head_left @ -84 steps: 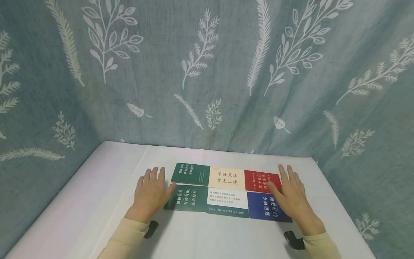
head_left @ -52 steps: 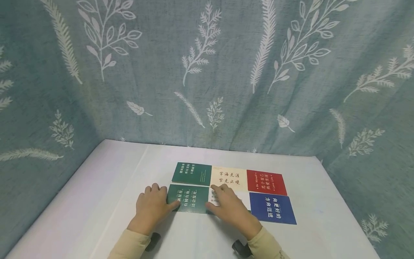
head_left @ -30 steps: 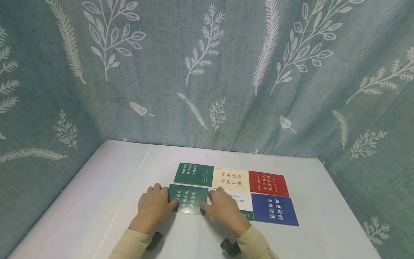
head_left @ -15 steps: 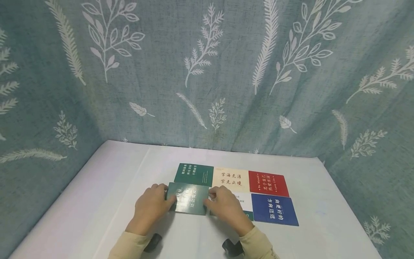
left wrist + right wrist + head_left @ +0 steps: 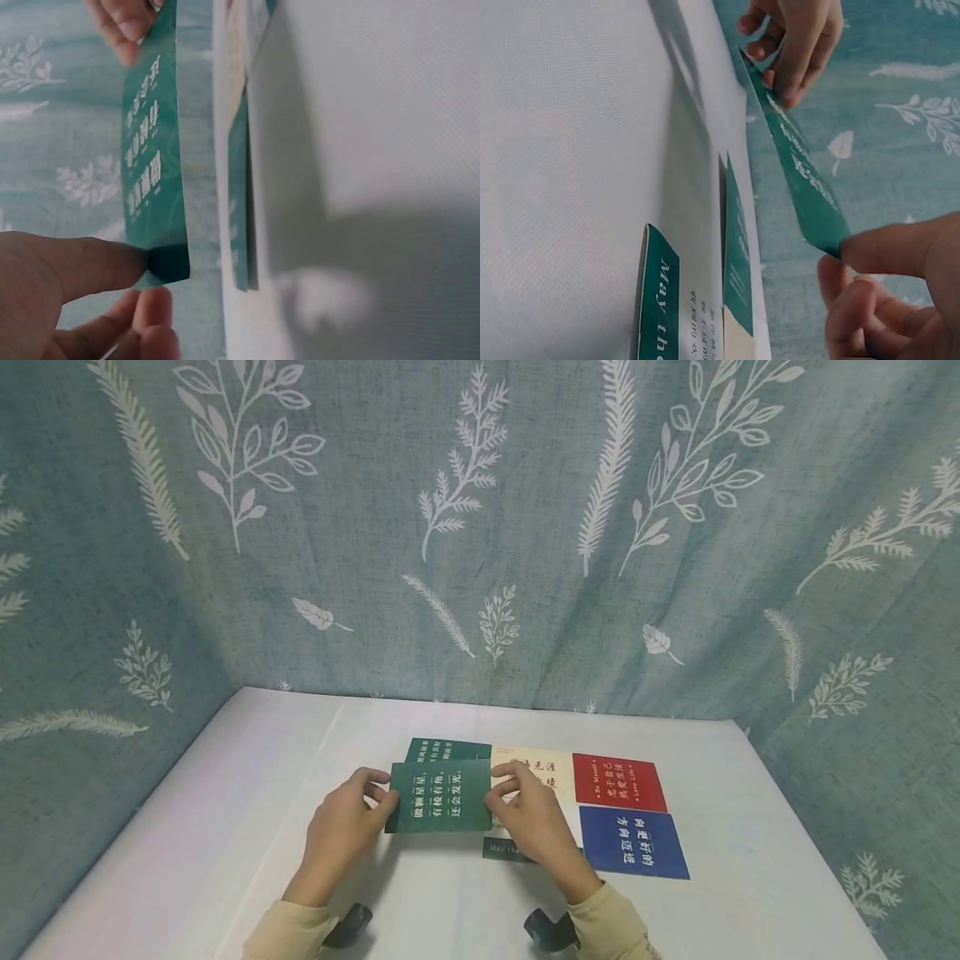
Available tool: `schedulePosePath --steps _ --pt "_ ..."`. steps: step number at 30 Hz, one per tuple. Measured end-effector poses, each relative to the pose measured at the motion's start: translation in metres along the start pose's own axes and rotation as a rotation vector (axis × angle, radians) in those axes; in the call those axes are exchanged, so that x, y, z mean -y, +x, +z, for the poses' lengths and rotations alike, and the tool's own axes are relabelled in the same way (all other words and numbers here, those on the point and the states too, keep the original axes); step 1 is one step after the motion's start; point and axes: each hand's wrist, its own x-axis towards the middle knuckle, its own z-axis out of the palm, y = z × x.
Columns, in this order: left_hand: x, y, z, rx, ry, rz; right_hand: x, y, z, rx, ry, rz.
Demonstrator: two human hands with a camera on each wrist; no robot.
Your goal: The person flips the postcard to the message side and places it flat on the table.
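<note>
The left grip [image 5: 337, 831] and right grip [image 5: 536, 822] each pinched one short end of the green card [image 5: 437, 797], likely to keep it from sagging. The card was tilted above the surface [image 5: 720, 785], lower center of the frame. Rightward, the red card [image 5: 618, 782] and blue card [image 5: 634, 843] lay flat; contact between them was unclear.

The raised green card [image 5: 438, 797], the red card [image 5: 618, 782] and the blue card [image 5: 634, 843] look like smooth, thin paper stock with a mostly matt face. The white tabletop [image 5: 435, 902] shows a finely ribbed, matt cloth surface, and the leaf-print curtain [image 5: 367, 485] is matt, coarser-woven fabric. The beige sleeves [image 5: 611, 922] are matt cloth; the black wrist pieces [image 5: 551, 932] look like smooth plastic.
</note>
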Motion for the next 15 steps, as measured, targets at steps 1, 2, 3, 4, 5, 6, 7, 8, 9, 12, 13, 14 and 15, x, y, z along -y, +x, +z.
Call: schedulePosePath --steps 1,2,3,4,5,6,7,8,9,12,13,14,15 --pt "0.0000 -0.0001 -0.0007 -0.005 -0.017 0.003 -0.0003 0.0002 -0.0004 -0.007 0.007 -0.006" --pt "0.0001 -0.0001 -0.0013 -0.010 -0.036 0.008 -0.0008 0.0004 -0.0007 -0.015 0.014 -0.011" --pt "0.0003 0.0001 -0.0020 -0.010 -0.057 0.011 -0.0012 0.0003 -0.0013 -0.022 0.022 -0.015" --pt "0.0004 0.0003 -0.0029 -0.008 -0.076 0.016 -0.0021 0.0005 -0.0019 -0.028 0.029 -0.018" --pt "0.0008 0.0005 -0.0035 -0.003 -0.089 0.021 -0.0031 0.0009 -0.0024 -0.032 0.034 -0.020" --pt "0.0009 0.0006 -0.0043 0.003 -0.102 0.026 -0.0040 0.0011 -0.0030 -0.036 0.037 -0.020" --pt "0.0011 0.0007 -0.0049 0.010 -0.110 0.030 -0.0048 0.0012 -0.0035 -0.038 0.038 -0.020" --pt "0.0013 0.0006 -0.0054 0.016 -0.113 0.033 -0.0052 0.0010 -0.0043 -0.039 0.038 -0.018" --pt "0.0015 0.0005 -0.0059 0.023 -0.115 0.033 -0.0053 0.0007 -0.0051 -0.040 0.035 -0.018" --pt "0.0019 -0.0004 -0.0066 0.033 -0.118 0.033 -0.0050 0.0000 -0.0065 -0.048 0.011 -0.020" --pt "0.0020 -0.0006 -0.0067 0.033 -0.119 0.032 -0.0049 -0.0002 -0.0067 -0.051 0.004 -0.023" --pt "0.0020 -0.0007 -0.0069 0.032 -0.123 0.032 -0.0048 -0.0004 -0.0069 -0.052 -0.004 -0.027" --pt "0.0019 -0.0010 -0.0070 0.029 -0.126 0.032 -0.0048 -0.0004 -0.0070 -0.054 -0.009 -0.031"
